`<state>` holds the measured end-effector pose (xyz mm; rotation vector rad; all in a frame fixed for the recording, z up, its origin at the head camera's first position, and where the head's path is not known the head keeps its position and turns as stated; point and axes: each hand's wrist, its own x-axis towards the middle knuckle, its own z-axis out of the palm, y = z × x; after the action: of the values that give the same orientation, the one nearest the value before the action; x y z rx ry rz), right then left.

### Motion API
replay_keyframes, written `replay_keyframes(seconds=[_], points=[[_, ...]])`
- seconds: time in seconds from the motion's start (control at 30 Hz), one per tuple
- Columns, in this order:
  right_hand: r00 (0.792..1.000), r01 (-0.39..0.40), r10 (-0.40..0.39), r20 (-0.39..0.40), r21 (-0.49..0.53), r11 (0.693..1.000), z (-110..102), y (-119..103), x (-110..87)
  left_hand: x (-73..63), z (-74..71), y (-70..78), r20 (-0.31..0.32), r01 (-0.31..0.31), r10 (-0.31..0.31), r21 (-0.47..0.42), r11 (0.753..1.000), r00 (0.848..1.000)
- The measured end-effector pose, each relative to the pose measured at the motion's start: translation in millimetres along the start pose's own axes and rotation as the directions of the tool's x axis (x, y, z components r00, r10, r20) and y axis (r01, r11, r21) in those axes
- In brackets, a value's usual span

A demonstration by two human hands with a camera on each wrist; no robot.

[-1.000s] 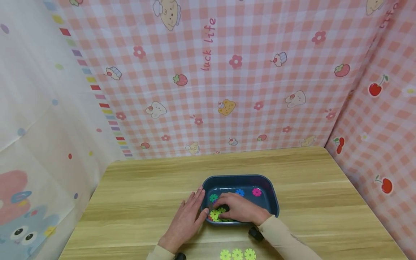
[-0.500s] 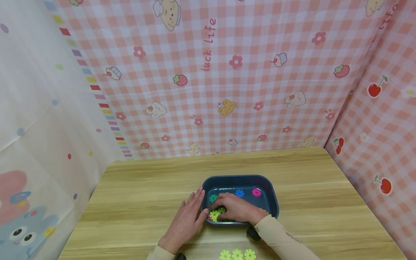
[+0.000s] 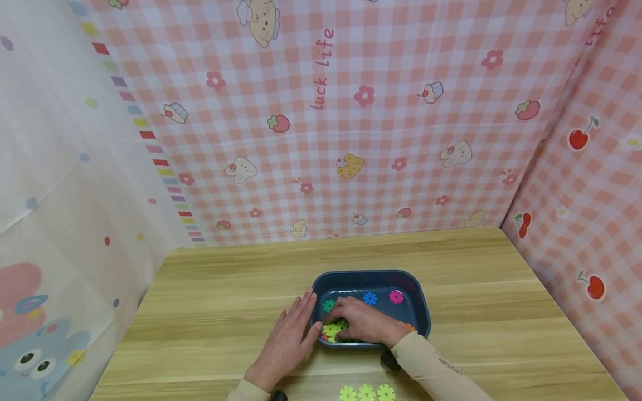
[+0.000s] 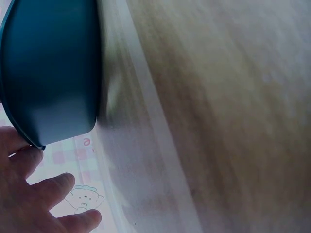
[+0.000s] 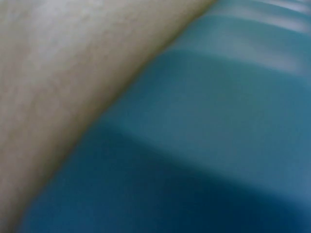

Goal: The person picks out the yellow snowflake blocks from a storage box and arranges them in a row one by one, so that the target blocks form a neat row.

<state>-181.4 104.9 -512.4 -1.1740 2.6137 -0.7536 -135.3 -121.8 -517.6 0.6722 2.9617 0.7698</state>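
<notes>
Wooden table (image 3: 225,289): yellow discs (image 3: 330,331) lie just left of the nearer right hand (image 3: 366,320), fingers bent, grip undeterminable; left hand (image 3: 287,345), fingers straight, touches tray (image 3: 413,303).

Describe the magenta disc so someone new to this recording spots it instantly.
On the wooden table, find the dark blue tray. Inside it, beyond the right hand and toward the far side, lies the notched magenta disc. Its vivid pink sets it apart from the blue disc to its left.
</notes>
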Motion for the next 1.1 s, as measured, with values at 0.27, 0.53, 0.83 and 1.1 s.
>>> replay_keyframes(seconds=[0.27, 0.53, 0.83, 1.1], points=[[1.0, -0.017, 0.017, -0.003, -0.01, 1.0, 1, 0, 0.7, 0.0, -0.2, 0.2, 0.0, -0.001, 0.001, -0.003, 1.0, 1.0], [1.0, -0.019, 0.019, -0.006, -0.003, 1.0, 1, 0, 0.4, -0.4, 0.0, 0.2, 0.0, -0.001, 0.001, 0.009, 1.0, 1.0], [0.999, -0.036, 0.036, -0.001, 0.048, 0.998, -2, -1, 0.4, -0.9, -0.1, -0.4, -0.003, -0.001, 0.001, 0.007, 1.0, 1.0], [0.998, -0.062, 0.065, -0.025, 0.122, 0.991, -12, -4, -4.6, -1.1, -0.6, 0.1, -0.018, -0.01, 0.011, 0.014, 1.0, 1.0]])
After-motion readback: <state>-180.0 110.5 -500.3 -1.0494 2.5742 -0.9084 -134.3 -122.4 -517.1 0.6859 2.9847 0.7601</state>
